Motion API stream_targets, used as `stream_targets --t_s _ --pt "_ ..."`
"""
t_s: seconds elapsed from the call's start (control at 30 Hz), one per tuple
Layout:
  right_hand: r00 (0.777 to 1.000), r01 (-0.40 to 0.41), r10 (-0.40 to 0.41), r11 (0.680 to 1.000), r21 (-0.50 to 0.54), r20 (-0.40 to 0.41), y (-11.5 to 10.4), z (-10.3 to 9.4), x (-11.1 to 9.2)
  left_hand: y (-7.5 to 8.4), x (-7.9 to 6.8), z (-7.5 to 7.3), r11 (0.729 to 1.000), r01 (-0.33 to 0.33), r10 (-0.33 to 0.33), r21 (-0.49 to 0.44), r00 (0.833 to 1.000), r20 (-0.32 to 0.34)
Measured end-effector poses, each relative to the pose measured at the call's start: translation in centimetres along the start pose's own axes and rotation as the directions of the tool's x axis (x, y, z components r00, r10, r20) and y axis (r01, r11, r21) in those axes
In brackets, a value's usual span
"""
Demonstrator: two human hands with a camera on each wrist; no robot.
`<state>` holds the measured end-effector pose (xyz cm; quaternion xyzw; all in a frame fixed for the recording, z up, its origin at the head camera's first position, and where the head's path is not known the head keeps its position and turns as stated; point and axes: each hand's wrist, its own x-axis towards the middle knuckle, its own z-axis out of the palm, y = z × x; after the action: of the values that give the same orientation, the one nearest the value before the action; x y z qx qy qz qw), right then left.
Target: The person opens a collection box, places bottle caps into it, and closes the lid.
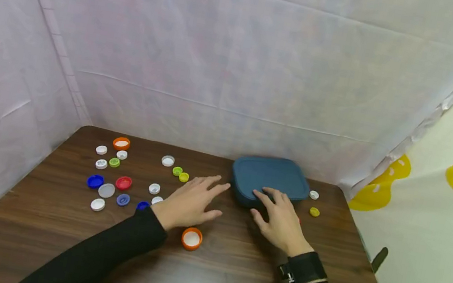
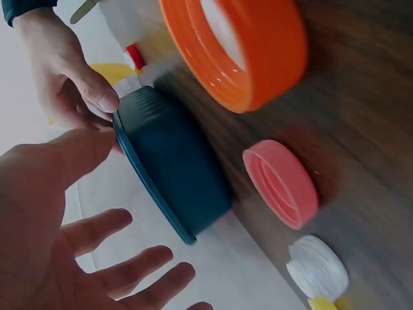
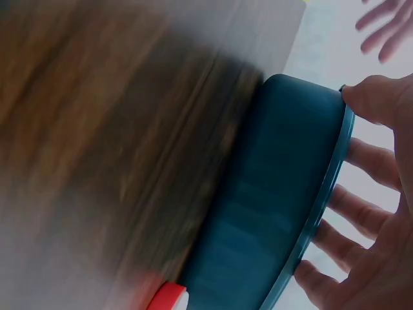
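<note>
A dark blue-green container with a closed lid (image 1: 272, 175) stands at the back of the table. My right hand (image 1: 278, 219) is over its front edge, fingers spread; in the right wrist view the thumb and fingertips are right at the rim of the lid (image 3: 322, 194). To the left of the container is my left hand (image 1: 193, 201), its fingers apart and holding nothing. In the left wrist view its fingers overlap the lid's edge. An orange bottle cap with a white inside (image 1: 191, 239) lies below the left hand.
Several loose bottle caps lie on the left, among them a red cap (image 1: 124, 183), a blue cap (image 1: 95, 181) and a second orange cap (image 1: 121, 143). A white cap (image 1: 314, 195) and a yellow cap (image 1: 314, 211) are right of the container. White cloth (image 1: 231, 61) hangs behind.
</note>
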<state>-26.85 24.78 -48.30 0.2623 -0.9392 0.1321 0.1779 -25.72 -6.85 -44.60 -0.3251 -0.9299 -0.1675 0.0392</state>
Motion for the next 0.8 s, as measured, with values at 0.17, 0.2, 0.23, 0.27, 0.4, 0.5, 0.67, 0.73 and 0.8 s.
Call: stream_targets --t_s 0.17,0.2,0.23,0.27,0.4,0.5,0.67,0.73,0.8 --pt "1.0 0.011 -0.011 1.0 -0.001 0.011 -0.9 0.1 0.1 0.6 1.1 0.3 0.999 -0.042 0.043 0.012 0.999 -0.033" --pt "1.0 0.014 -0.014 1.0 0.001 0.014 -1.2 0.1 0.1 0.7 1.3 0.3 0.998 -0.052 0.053 0.019 0.998 -0.037" --pt "1.0 0.018 -0.019 1.0 0.003 0.014 -1.4 0.1 0.1 0.7 1.5 0.4 0.998 -0.062 0.062 0.022 0.997 -0.04" --pt "1.0 0.024 -0.024 1.0 0.002 0.015 -1.6 0.1 0.1 0.8 1.6 0.5 0.997 -0.069 0.07 0.025 0.997 -0.041" --pt "0.999 0.045 -0.045 0.999 -0.003 0.015 -2.3 0.3 0.2 0.8 1.9 0.8 0.996 -0.089 0.09 0.014 0.995 -0.037" --pt "0.998 0.058 -0.058 0.998 -0.007 0.014 -2.8 0.4 0.3 0.7 2.1 0.9 0.995 -0.102 0.102 0.008 0.994 -0.033" --pt "0.997 0.075 -0.075 0.997 -0.009 0.001 -3.6 0.2 0.3 0.5 2.1 0.9 0.991 -0.128 0.129 0.038 0.991 -0.043" --pt "0.997 0.076 -0.076 0.997 -0.006 0.0 -3.8 0.1 0.3 0.4 2.0 0.8 0.99 -0.135 0.137 0.046 0.989 -0.053" --pt "0.997 0.075 -0.075 0.997 -0.003 0.004 -4.0 -0.1 0.3 0.4 1.9 0.7 0.988 -0.144 0.147 0.047 0.987 -0.065"
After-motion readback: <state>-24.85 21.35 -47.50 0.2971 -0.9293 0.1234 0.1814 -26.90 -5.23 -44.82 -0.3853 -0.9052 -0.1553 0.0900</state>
